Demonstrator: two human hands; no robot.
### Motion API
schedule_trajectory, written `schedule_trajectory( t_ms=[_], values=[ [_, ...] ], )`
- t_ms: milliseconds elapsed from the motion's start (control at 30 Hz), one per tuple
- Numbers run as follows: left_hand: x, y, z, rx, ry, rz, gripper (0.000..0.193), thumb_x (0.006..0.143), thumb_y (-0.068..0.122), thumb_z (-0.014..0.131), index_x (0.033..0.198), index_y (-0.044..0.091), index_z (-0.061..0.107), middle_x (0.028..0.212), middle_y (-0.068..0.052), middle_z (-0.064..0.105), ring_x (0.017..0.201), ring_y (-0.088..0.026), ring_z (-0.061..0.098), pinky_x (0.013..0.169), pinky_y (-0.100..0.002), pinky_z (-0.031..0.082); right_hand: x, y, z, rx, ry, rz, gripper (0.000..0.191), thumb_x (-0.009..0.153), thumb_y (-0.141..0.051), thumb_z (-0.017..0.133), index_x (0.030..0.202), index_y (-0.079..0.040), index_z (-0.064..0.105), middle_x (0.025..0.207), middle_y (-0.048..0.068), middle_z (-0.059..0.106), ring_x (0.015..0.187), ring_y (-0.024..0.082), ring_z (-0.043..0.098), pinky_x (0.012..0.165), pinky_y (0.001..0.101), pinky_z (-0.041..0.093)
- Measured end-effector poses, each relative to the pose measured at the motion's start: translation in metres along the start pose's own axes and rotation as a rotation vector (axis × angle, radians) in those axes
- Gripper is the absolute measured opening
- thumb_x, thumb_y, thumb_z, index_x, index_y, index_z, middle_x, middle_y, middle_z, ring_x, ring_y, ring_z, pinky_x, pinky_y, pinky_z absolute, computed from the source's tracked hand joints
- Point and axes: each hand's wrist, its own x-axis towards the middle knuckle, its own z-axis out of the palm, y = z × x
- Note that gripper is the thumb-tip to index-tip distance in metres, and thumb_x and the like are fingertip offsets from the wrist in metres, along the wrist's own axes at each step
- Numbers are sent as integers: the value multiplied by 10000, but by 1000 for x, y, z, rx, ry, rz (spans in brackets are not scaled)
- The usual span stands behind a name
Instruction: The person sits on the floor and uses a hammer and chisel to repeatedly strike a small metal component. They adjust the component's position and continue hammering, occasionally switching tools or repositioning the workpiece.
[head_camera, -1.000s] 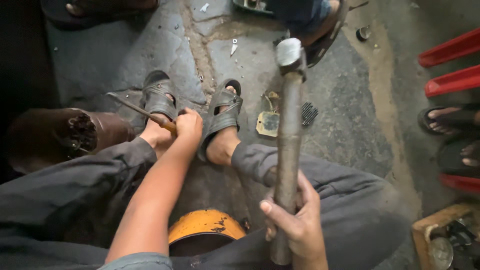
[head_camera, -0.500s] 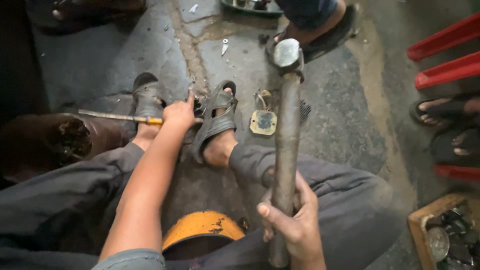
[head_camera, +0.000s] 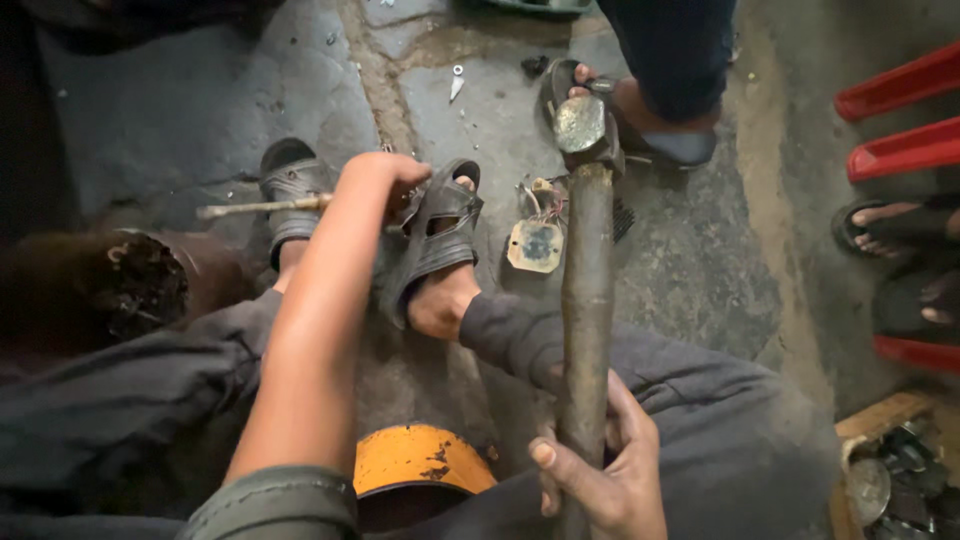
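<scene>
I sit low with my feet in dark sandals (head_camera: 432, 232) on a stone floor. My left hand (head_camera: 378, 180) reaches down between my feet and grips a screwdriver (head_camera: 262, 208) with a yellow handle; its metal shaft points left. My right hand (head_camera: 600, 462) is closed round the handle of a long rusty hammer (head_camera: 587, 290), held upright, with its worn steel head (head_camera: 582, 124) up toward the top of the view. A small metal plate with wires (head_camera: 535, 243) lies on the floor just left of the hammer shaft.
An orange round drum (head_camera: 420, 460) sits between my knees. A dirty brown cylindrical part (head_camera: 140, 285) lies at left. Another person's sandalled foot (head_camera: 640, 110) stands behind the hammer head, more feet (head_camera: 895, 225) and red plastic pieces (head_camera: 900, 90) at right. A box of metal parts (head_camera: 890, 480) is at bottom right.
My left hand has lifted slightly with the screwdriver, its shaft swinging to point left and nearly level. The hammer stays upright in my right hand. The view has shifted a little.
</scene>
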Motion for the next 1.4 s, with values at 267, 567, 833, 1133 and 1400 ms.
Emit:
schedule_trajectory(
  t_ms=[267, 567, 833, 1133, 1400],
  values=[
    [-24, -27, 35, 286, 307, 79, 608, 899, 380, 668, 1474, 260, 514, 1231, -224, 698, 1124, -432, 685, 932, -542, 550, 3, 3, 0, -92, 22, 82, 656, 711, 9, 797, 1312, 49, 538, 650, 78, 623, 432, 134, 582, 395, 288, 476],
    [-46, -48, 8, 430, 224, 52, 477, 879, 326, 675, 1341, 212, 646, 1250, -194, 687, 1170, -392, 668, 951, -523, 539, 2, -2, 6, 22, 41, 115, 735, 682, -13, 797, 1362, -11, 518, 627, 53, 596, 433, 118, 572, 374, 281, 464],
    [-62, -76, -1, 463, 230, -85, 515, 917, 466, 631, 1270, 105, 733, 1328, -199, 681, 1247, -380, 650, 1017, -483, 525, 3, 1, 4, 45, -22, 83, 653, 735, -27, 785, 1327, 25, 514, 642, 67, 612, 431, 115, 557, 376, 267, 454],
    [-32, -17, 11, 295, 194, -157, 728, 834, 641, 695, 1332, 110, 672, 1409, -181, 607, 1308, -368, 583, 1052, -503, 486, 1, -1, 12, 52, -63, 54, 622, 751, -29, 786, 1315, 9, 524, 660, 55, 614, 458, 107, 562, 386, 263, 449],
    [-68, -28, 46, 550, 282, 212, 572, 815, 223, 732, 1359, 301, 574, 1258, -294, 587, 1067, -446, 664, 863, -530, 560, 1, 0, 14, 56, -17, 86, 514, 757, -32, 779, 1218, 28, 559, 676, 52, 612, 446, 116, 564, 385, 272, 454]
  ],
)
